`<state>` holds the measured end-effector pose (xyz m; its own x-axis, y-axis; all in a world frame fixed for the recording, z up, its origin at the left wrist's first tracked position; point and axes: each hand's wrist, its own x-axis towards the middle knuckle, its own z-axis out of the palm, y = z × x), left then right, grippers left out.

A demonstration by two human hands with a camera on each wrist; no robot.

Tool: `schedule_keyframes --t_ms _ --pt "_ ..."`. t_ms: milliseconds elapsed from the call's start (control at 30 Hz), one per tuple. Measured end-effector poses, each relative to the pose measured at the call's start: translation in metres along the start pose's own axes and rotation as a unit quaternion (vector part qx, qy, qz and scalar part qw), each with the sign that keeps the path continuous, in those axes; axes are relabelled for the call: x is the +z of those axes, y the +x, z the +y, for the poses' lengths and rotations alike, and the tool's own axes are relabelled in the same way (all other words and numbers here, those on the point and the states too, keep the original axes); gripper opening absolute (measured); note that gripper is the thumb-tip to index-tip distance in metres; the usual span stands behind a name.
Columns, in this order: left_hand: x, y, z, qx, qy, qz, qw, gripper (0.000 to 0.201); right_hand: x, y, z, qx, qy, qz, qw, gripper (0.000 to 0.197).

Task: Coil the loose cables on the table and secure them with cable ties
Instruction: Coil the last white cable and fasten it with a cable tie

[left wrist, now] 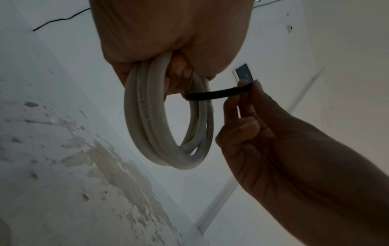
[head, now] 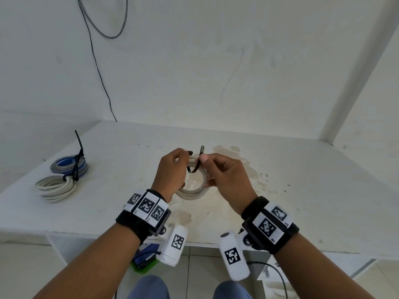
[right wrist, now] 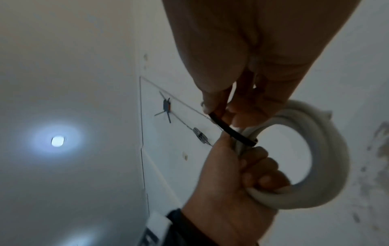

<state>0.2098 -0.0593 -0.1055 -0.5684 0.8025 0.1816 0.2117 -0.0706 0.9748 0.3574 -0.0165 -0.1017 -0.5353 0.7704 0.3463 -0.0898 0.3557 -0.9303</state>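
A: Item held above the desk [head: 302, 190]?
B: White cable coil [head: 194, 190], gripped by the left hand [head: 172, 169]; black cable tie [head: 197, 164] looped round it, tail pinched by the right hand [head: 224, 175].
A: Desk's left side?
B: Blue-grey coil [head: 69, 166] touching a white tied coil [head: 56, 187], both bound with black ties.

Both forearms are bare. Each wrist wears a black strap [head: 138, 225] with white square-patterned tags, and a white cylinder camera [head: 233, 255] with its own tag hangs below. Blue trouser knees [head: 149, 287] show beneath.
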Motion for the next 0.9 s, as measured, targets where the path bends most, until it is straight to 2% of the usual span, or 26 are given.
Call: schedule_keyframes --t_ms 133,233,433,767,900 --pt "0.000 -0.003 0.001 0.044 0.043 -0.012 0.998 0.027 -0.001 0.008 -0.006 0.115 -0.004 0.009 0.993 0.033" --pt "-0.001 -0.004 0.001 0.055 0.048 -0.011 0.997 0.027 -0.004 0.014 -0.012 0.157 -0.023 0.007 0.987 0.033" --pt "-0.004 -0.003 0.000 0.075 0.062 -0.018 0.995 0.028 -0.005 0.017 -0.019 0.182 -0.035 -0.037 0.982 0.028" --pt "-0.008 -0.002 -0.006 0.111 0.085 -0.035 0.990 0.028 -0.007 0.019 -0.023 0.194 -0.064 -0.078 0.976 0.050" --pt "-0.009 0.000 -0.008 0.115 0.091 -0.035 0.989 0.027 -0.006 0.020 -0.023 0.199 -0.068 -0.086 0.974 0.051"
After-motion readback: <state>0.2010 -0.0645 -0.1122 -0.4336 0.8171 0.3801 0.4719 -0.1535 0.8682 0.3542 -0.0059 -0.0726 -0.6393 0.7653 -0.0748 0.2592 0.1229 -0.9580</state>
